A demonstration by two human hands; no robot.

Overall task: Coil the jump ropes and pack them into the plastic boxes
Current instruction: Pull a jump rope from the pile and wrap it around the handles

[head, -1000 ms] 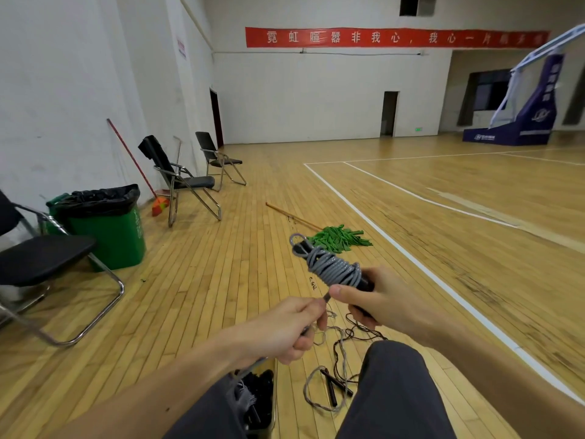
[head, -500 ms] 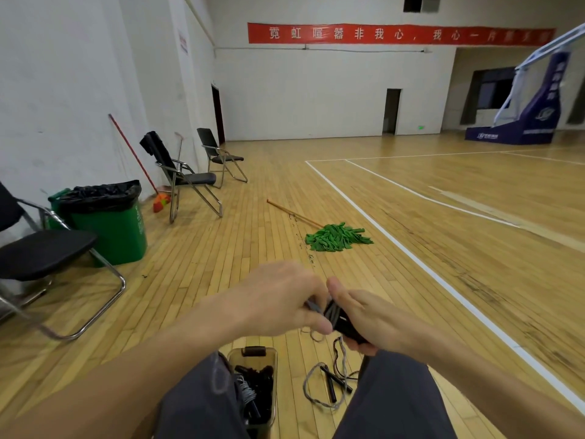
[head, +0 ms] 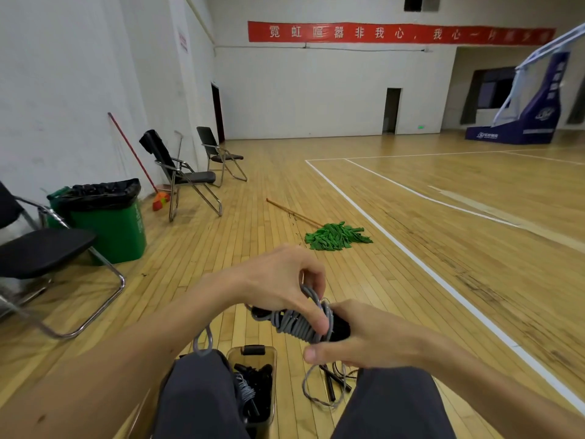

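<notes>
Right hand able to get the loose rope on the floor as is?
Probably not yet. The right hand grips the coiled rope, and the left hand pinches its cord. The loose rope lies uncovered just below, between the knees, so the path looks free once the coil is set down.

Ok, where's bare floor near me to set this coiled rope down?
Bare floor lies between the green bin and the mop, and right of the white line. Crowded just in front of you: the plastic box holds ropes, with a loose rope beside it.
</notes>
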